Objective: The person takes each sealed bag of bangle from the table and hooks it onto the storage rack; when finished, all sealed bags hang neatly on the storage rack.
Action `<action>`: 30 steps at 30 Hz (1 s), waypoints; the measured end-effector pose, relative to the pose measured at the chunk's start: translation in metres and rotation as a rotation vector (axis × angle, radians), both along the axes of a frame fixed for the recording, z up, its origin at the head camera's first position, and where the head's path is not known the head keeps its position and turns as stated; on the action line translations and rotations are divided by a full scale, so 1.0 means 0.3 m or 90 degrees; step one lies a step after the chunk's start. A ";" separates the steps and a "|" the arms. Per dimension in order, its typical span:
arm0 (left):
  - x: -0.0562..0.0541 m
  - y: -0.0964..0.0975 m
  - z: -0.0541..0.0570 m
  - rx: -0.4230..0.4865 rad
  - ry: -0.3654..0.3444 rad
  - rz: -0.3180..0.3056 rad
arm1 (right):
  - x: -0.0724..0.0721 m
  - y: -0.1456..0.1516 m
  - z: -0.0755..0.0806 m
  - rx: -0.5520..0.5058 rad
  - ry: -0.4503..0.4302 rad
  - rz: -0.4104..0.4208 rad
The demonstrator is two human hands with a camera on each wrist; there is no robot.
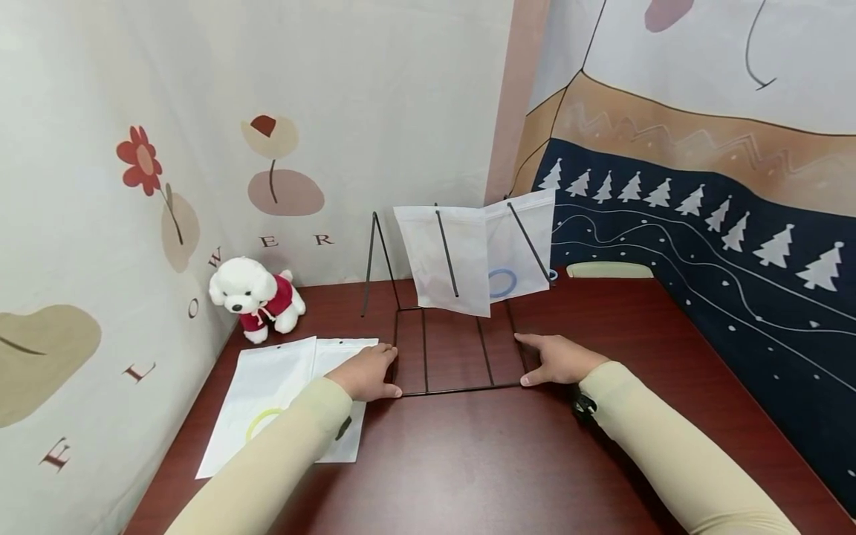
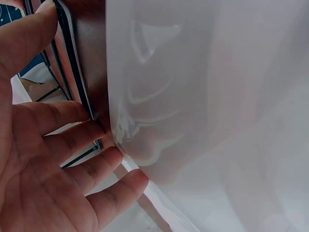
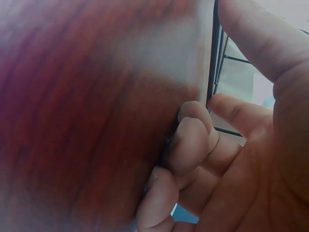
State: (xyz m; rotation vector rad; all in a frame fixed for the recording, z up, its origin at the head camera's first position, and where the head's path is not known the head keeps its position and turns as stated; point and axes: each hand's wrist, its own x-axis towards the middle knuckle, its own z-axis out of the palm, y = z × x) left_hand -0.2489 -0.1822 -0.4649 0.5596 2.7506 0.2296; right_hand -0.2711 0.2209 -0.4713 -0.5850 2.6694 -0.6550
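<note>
A black wire rack (image 1: 458,389) stands on the dark red table, its base frame between my two hands. My left hand (image 1: 366,373) rests at the front left corner, thumb on the frame and fairly straight fingers along the side rod. At the front right corner, my right hand (image 1: 560,360) touches the frame with thumb and index finger; its other fingers bend against the table in the right wrist view. Two whitish pouches hang from the rack's prongs: a left pouch (image 1: 428,260) and a right pouch (image 1: 531,245) with a blue ring (image 1: 514,282) showing.
Whitish plastic pouches (image 1: 267,371) lie flat beneath my left forearm, a yellow ring (image 1: 251,425) visible on them. A white toy dog (image 1: 243,286) in a red top sits at the back left. Printed curtains (image 1: 374,96) border the table (image 1: 468,461); a pale green object (image 1: 610,270) lies at the back edge.
</note>
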 end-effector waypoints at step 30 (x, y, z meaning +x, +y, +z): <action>-0.009 -0.014 0.011 0.038 -0.023 0.006 | -0.003 -0.008 -0.004 0.009 -0.017 -0.015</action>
